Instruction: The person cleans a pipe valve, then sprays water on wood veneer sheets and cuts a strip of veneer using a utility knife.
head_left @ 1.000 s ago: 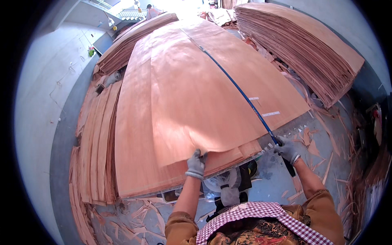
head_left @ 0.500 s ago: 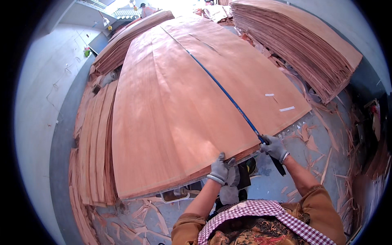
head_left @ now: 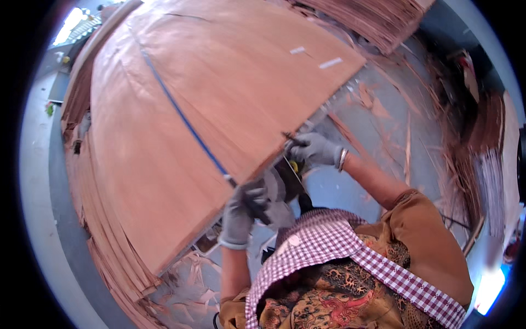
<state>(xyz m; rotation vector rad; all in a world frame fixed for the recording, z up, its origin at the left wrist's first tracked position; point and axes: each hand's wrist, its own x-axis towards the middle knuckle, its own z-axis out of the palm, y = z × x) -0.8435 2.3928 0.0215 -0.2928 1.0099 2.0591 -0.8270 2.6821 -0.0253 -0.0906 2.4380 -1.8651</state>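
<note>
A broad reddish wood veneer sheet (head_left: 219, 82) lies on top of a low stack before me. Across it runs a long thin blue rod (head_left: 183, 116) with a dark handle at my end. My gloved left hand (head_left: 244, 211) is closed round that handle, just off the sheet's near edge. Farther right along the same edge, my gloved right hand (head_left: 318, 151) pinches a small dark thing (head_left: 293, 137), too blurred to name. Two white tape strips (head_left: 330, 63) stick to the sheet near its right corner.
Another veneer stack (head_left: 378, 19) stands at the far right. Narrow veneer strips (head_left: 112, 230) lie along the left side. Torn veneer scraps (head_left: 378, 107) litter the floor at right. Upright bundles of veneer (head_left: 487, 142) stand at the far right edge.
The rod's handle has passed from my right hand to my left. My right hand now holds a small dark thing at the sheet's edge. The view has turned rightward.
</note>
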